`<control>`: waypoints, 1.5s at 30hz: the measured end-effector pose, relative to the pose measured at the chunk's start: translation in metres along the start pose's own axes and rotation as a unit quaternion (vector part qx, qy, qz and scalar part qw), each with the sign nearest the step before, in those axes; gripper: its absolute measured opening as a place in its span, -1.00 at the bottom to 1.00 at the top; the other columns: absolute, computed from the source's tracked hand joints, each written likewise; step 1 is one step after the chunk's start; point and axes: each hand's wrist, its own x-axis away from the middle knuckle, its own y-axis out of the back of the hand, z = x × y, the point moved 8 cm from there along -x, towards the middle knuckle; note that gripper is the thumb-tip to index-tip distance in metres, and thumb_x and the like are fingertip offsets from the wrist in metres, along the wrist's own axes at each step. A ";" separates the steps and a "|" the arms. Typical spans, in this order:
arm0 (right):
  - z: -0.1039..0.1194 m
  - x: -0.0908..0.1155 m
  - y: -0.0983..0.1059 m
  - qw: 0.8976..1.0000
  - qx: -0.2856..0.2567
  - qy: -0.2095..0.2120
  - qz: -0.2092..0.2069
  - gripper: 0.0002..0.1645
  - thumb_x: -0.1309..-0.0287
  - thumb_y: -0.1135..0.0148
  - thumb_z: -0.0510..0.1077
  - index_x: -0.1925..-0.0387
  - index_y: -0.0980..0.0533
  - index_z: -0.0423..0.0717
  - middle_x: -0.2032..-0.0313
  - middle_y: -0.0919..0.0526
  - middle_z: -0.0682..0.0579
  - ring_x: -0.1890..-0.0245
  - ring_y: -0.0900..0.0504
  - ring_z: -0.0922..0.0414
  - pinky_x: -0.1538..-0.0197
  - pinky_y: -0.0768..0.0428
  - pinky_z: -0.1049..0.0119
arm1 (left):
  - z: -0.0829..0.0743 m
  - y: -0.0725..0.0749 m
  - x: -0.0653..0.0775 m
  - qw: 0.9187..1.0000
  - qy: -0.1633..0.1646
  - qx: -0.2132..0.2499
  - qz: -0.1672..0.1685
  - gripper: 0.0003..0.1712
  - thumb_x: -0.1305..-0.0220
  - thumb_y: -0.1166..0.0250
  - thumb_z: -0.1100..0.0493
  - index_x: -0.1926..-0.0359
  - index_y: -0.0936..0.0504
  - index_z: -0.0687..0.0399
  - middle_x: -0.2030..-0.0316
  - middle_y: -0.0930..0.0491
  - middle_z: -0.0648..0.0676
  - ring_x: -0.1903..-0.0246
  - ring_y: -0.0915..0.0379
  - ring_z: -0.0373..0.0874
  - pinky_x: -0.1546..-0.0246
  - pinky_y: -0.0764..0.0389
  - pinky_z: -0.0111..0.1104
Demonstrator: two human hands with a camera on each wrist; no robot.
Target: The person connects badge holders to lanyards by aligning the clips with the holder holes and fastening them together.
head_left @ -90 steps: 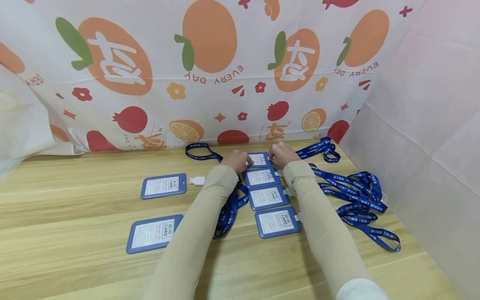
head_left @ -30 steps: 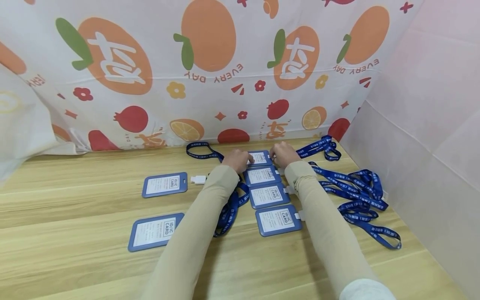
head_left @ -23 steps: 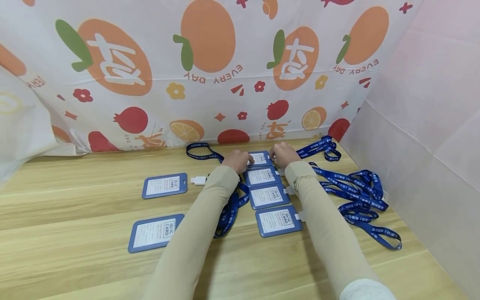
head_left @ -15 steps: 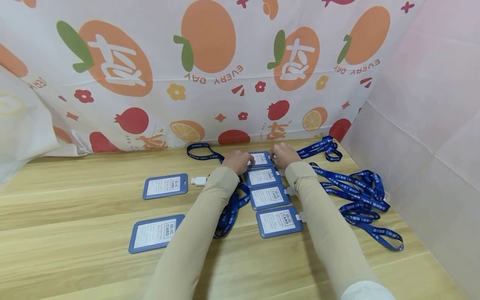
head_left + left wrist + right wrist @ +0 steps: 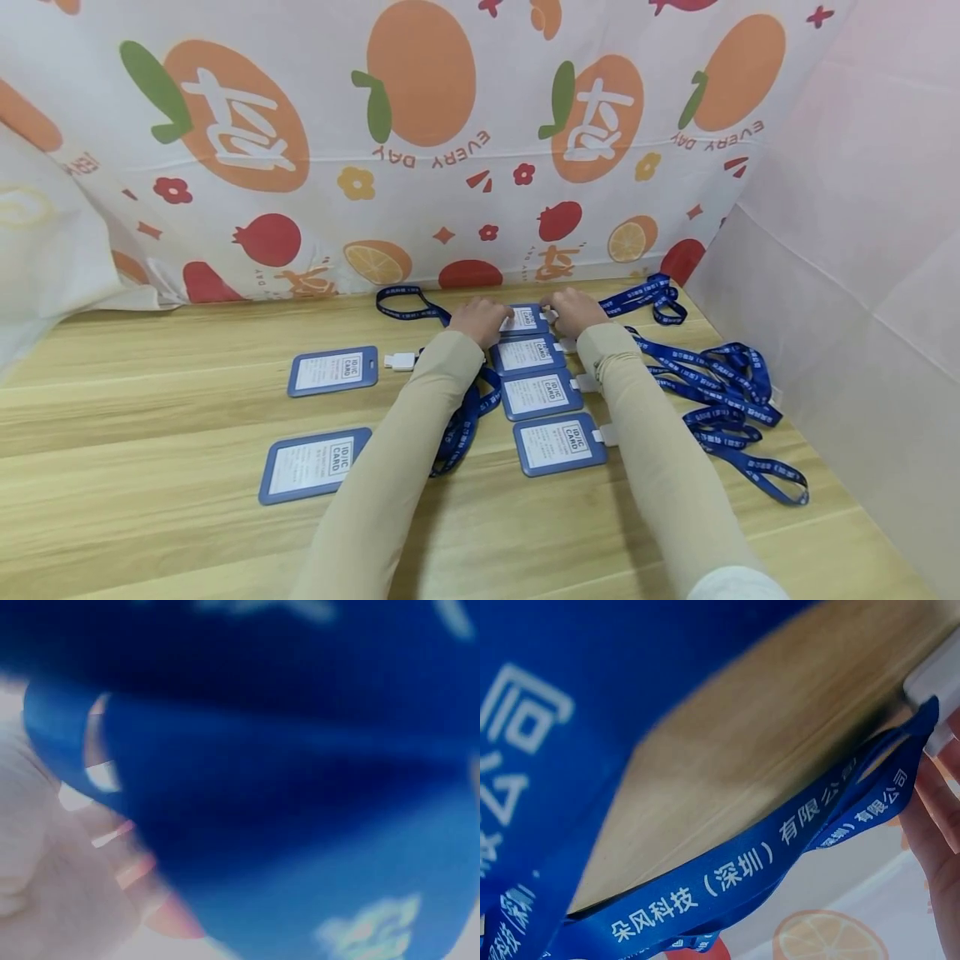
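A column of blue ID badge holders lies in front of me in the head view. At the far end is the top badge holder [image 5: 529, 317], its left end held by my left hand [image 5: 478, 322]. My right hand [image 5: 577, 312] is at that holder's right end and pinches the white lanyard clip [image 5: 936, 681], seen in the right wrist view. From the clip runs a blue printed lanyard [image 5: 735, 874]. Below lie the second holder [image 5: 527, 354], third holder [image 5: 542, 394] and front holder [image 5: 560, 444]. A blurred blue strap [image 5: 285, 795] covers much of the left wrist view.
Two separate badge holders lie at left, a rear one [image 5: 333, 371] and a nearer one [image 5: 309, 468] partly under my left sleeve. A white clip [image 5: 400, 362] sits beside the rear one. Bunched lanyards [image 5: 723, 375] lie at right. A fruit-print curtain [image 5: 300, 100] hangs behind the table.
My right hand has shifted slightly right, and more of the white clip shows at the top holder's end. The left hand stays at that holder's left end; other badges lie as before.
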 end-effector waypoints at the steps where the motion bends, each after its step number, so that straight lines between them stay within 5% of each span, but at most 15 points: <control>1: 0.000 0.001 0.001 1.000 -0.002 -0.001 0.002 -0.55 -0.26 -0.26 -0.40 -0.18 -0.61 -0.21 -0.12 -0.66 -0.19 -0.14 -0.62 -0.13 -0.23 -0.53 0.02 | 0.000 0.002 0.000 1.000 0.000 -0.002 -0.004 -0.53 -0.43 -0.26 0.27 -0.32 -0.60 -0.09 -0.23 -0.58 0.10 -0.14 -0.50 0.02 -0.25 -0.46 -0.09; 30: -0.002 0.011 0.005 0.999 -0.040 -0.002 -0.002 -0.53 -0.23 -0.26 -0.41 -0.19 -0.59 -0.24 -0.16 -0.63 -0.21 -0.19 -0.57 -0.14 -0.23 -0.52 -0.01 | 0.011 0.019 0.027 1.000 -0.010 0.006 -0.016 -0.48 -0.46 -0.26 0.12 -0.40 -0.51 -0.11 -0.33 -0.48 0.08 -0.26 -0.39 0.08 -0.31 -0.36 0.03; 45: -0.001 0.017 0.014 0.993 -0.092 -0.032 -0.066 -0.62 -0.31 -0.34 -0.24 -0.14 -0.63 -0.19 -0.14 -0.65 -0.15 -0.19 -0.56 -0.10 -0.21 -0.54 -0.01 | 0.022 0.036 0.050 0.998 -0.031 -0.001 -0.045 -0.50 -0.43 -0.30 0.12 -0.35 -0.56 0.02 -0.20 -0.58 0.15 -0.10 -0.47 0.09 -0.16 -0.50 -0.02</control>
